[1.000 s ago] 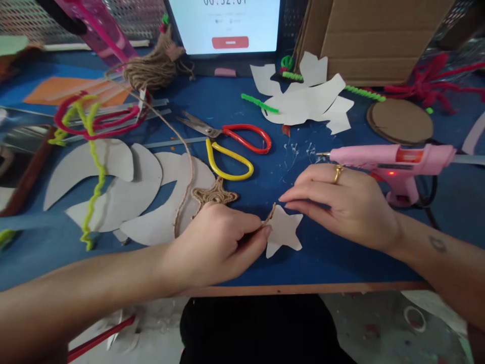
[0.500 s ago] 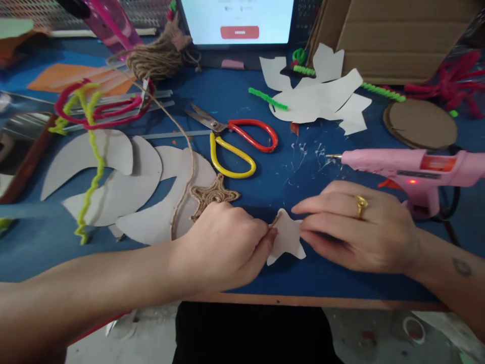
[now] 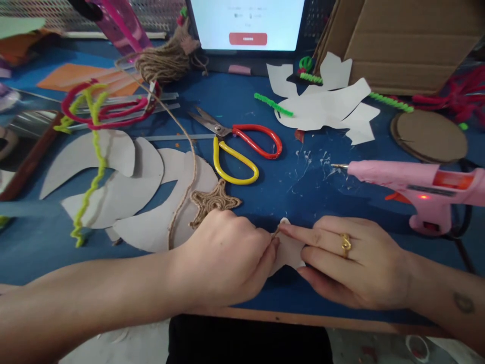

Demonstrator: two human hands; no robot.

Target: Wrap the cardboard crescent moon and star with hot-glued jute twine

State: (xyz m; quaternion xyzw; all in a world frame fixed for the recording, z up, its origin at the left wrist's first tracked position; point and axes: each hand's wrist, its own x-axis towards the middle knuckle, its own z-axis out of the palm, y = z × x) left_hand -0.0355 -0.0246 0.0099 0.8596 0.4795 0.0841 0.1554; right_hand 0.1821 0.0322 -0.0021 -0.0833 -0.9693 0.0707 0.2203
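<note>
Between my hands, close to the table's front edge, is a small white paper star [image 3: 291,248], partly covered by fingers. My left hand [image 3: 227,258] is closed, pinching the end of a jute twine [image 3: 194,172] at the star's left side. With the index fingertip of my right hand [image 3: 356,260], the twine is pressed onto the star near its top point; the other fingers and thumb grip the star's right edge. Just beyond my left knuckles lies a star covered in coiled twine [image 3: 214,199].
A pink glue gun [image 3: 428,184], its light lit red, rests at right. Scissors [image 3: 246,146] lie open ahead. White paper cutouts [image 3: 113,197], a yellow-green pipe cleaner [image 3: 91,187], a twine skein [image 3: 162,63], a cardboard disc [image 3: 430,135] and a lit screen [image 3: 248,20] surround the work.
My right hand has moved left and nearer, its index finger now lying on the twine at the star's upper point. My left hand keeps its pinch. The whole view has shifted slightly.
</note>
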